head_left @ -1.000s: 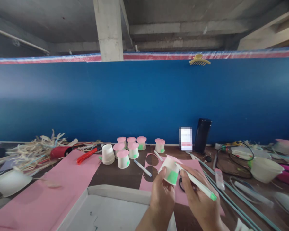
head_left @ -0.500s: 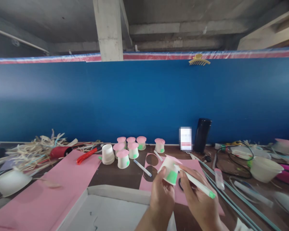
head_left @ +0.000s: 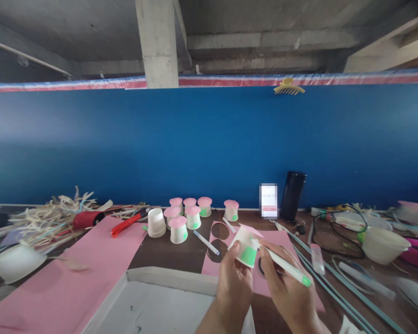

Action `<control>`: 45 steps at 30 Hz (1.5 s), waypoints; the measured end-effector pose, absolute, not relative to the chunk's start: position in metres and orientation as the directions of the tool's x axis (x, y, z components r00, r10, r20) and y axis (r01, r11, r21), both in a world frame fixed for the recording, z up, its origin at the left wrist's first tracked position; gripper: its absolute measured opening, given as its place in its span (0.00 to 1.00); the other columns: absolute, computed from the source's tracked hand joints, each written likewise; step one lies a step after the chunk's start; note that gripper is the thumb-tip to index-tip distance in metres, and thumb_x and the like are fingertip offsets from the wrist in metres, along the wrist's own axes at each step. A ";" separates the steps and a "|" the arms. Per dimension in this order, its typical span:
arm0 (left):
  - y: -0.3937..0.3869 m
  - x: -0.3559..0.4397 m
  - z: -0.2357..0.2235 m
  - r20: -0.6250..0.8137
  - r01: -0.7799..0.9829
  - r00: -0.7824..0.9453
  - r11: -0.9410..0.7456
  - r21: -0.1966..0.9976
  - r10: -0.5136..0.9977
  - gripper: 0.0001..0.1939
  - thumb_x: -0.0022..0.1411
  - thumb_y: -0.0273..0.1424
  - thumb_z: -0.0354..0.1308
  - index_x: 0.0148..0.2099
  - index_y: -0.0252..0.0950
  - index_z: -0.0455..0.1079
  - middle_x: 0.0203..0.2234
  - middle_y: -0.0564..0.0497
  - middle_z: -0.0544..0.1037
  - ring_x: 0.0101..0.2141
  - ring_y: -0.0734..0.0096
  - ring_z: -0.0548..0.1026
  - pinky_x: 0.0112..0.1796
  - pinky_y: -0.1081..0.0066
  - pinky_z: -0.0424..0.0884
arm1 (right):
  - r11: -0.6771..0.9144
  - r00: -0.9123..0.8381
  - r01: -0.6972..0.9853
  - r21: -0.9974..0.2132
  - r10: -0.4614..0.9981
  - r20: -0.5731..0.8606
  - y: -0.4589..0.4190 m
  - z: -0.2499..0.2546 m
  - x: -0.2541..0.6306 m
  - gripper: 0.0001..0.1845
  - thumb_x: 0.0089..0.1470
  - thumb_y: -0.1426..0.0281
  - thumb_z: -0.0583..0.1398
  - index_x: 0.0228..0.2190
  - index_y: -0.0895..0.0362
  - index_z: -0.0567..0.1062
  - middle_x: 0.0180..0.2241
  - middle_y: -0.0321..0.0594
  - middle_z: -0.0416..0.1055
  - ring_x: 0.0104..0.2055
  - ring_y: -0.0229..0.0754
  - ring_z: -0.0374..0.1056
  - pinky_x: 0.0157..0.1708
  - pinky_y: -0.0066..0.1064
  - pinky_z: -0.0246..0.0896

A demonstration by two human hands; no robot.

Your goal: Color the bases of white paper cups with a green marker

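My left hand (head_left: 234,284) grips a small white paper cup (head_left: 244,245), tilted, with a pink round top and a green patch on its side. In my right hand (head_left: 288,291) is a white marker with a green end (head_left: 285,266), its tip touching the cup next to the green patch. Both hands hover over a pink paper sheet with round holes cut out (head_left: 226,246). Several finished white cups with pink tops (head_left: 186,217) stand upside down further back, one plain white cup (head_left: 156,223) beside them.
A large pink sheet (head_left: 69,278) lies at left, a white tray (head_left: 153,301) near me. Red cutter (head_left: 125,225), straw scraps (head_left: 48,218), white bowls (head_left: 16,263) (head_left: 383,243), a black bottle (head_left: 292,195), cables and thin rods (head_left: 334,287) crowd the table. A blue wall stands behind.
Almost nothing: the marker tip shifts slightly on the cup's side while both hands stay in place.
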State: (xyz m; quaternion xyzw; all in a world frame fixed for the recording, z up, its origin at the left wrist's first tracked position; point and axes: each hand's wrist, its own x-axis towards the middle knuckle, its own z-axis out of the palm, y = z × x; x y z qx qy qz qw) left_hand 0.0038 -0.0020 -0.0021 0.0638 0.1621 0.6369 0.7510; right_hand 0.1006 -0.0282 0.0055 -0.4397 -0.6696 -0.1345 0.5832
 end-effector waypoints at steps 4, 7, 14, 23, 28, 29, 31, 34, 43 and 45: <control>-0.002 0.004 -0.001 -0.188 -0.934 0.129 0.183 0.308 0.974 0.14 0.54 0.28 0.60 0.43 0.27 0.70 0.38 0.39 0.79 0.47 0.59 0.73 0.46 0.69 0.71 | 0.581 0.072 0.737 -0.346 0.441 0.895 -0.029 0.004 0.101 0.12 0.53 0.74 0.58 0.41 0.56 0.73 0.35 0.40 0.73 0.38 0.39 0.70 0.38 0.28 0.65; -0.003 0.003 0.001 -0.189 -0.933 0.131 0.185 0.307 0.973 0.14 0.54 0.28 0.59 0.44 0.27 0.70 0.38 0.40 0.79 0.46 0.59 0.74 0.46 0.68 0.71 | 0.570 0.079 0.738 -0.362 0.460 0.885 -0.029 0.004 0.101 0.11 0.54 0.73 0.58 0.41 0.56 0.73 0.35 0.40 0.73 0.37 0.39 0.70 0.37 0.28 0.65; -0.004 0.003 0.003 -0.187 -0.933 0.137 0.190 0.305 0.973 0.14 0.55 0.28 0.59 0.43 0.27 0.70 0.39 0.38 0.78 0.48 0.58 0.73 0.46 0.69 0.71 | 0.563 0.083 0.738 -0.373 0.472 0.878 -0.029 0.005 0.099 0.10 0.54 0.72 0.57 0.40 0.57 0.73 0.33 0.40 0.73 0.35 0.39 0.70 0.35 0.28 0.65; -0.005 0.002 0.005 -0.191 -0.933 0.141 0.195 0.303 0.971 0.13 0.54 0.29 0.59 0.42 0.27 0.70 0.38 0.39 0.79 0.48 0.58 0.72 0.46 0.69 0.71 | 0.554 0.072 0.750 -0.361 0.473 0.878 -0.029 0.005 0.100 0.10 0.54 0.71 0.57 0.40 0.56 0.73 0.32 0.40 0.74 0.33 0.39 0.71 0.34 0.29 0.66; -0.006 0.002 0.005 -0.203 -0.931 0.131 0.191 0.312 0.970 0.12 0.54 0.28 0.59 0.41 0.28 0.71 0.38 0.40 0.79 0.48 0.58 0.72 0.46 0.70 0.72 | 0.562 0.065 0.744 -0.362 0.478 0.876 -0.029 0.005 0.100 0.10 0.55 0.71 0.57 0.39 0.57 0.73 0.32 0.41 0.74 0.33 0.40 0.71 0.34 0.29 0.66; -0.006 0.002 0.005 -0.205 -0.929 0.132 0.193 0.316 0.970 0.12 0.54 0.28 0.59 0.41 0.29 0.71 0.38 0.40 0.79 0.48 0.58 0.73 0.46 0.70 0.72 | 0.561 0.066 0.744 -0.364 0.480 0.875 -0.029 0.005 0.100 0.09 0.55 0.71 0.57 0.39 0.57 0.73 0.32 0.41 0.74 0.33 0.40 0.71 0.34 0.29 0.66; -0.005 0.002 0.004 -0.208 -0.926 0.136 0.199 0.320 0.969 0.11 0.54 0.28 0.59 0.41 0.29 0.71 0.38 0.40 0.79 0.48 0.58 0.73 0.46 0.69 0.72 | 0.560 0.070 0.744 -0.364 0.477 0.876 -0.030 0.004 0.100 0.09 0.55 0.71 0.57 0.39 0.57 0.73 0.32 0.41 0.74 0.33 0.40 0.71 0.33 0.29 0.66; -0.003 0.003 0.002 -0.218 -0.932 0.123 0.189 0.311 0.968 0.11 0.54 0.29 0.59 0.41 0.30 0.70 0.38 0.40 0.79 0.48 0.58 0.72 0.45 0.69 0.72 | 0.568 0.083 0.740 -0.360 0.454 0.887 -0.032 0.004 0.101 0.10 0.54 0.73 0.58 0.40 0.56 0.73 0.32 0.41 0.74 0.32 0.39 0.71 0.33 0.29 0.67; -0.001 0.004 0.000 -0.244 -0.926 0.099 0.180 0.333 0.965 0.10 0.54 0.29 0.58 0.39 0.31 0.70 0.36 0.40 0.79 0.47 0.59 0.73 0.43 0.70 0.73 | 0.504 0.090 0.825 -0.257 0.332 0.939 -0.032 0.003 0.103 0.10 0.51 0.74 0.60 0.38 0.54 0.74 0.32 0.40 0.76 0.31 0.41 0.73 0.38 0.36 0.66; -0.001 0.004 -0.001 -0.248 -0.928 0.099 0.180 0.327 0.964 0.10 0.54 0.29 0.59 0.39 0.31 0.70 0.36 0.40 0.79 0.47 0.58 0.74 0.43 0.70 0.73 | 0.499 0.084 0.830 -0.248 0.328 0.941 -0.031 0.004 0.103 0.09 0.51 0.74 0.60 0.37 0.54 0.75 0.32 0.39 0.76 0.32 0.42 0.73 0.38 0.36 0.67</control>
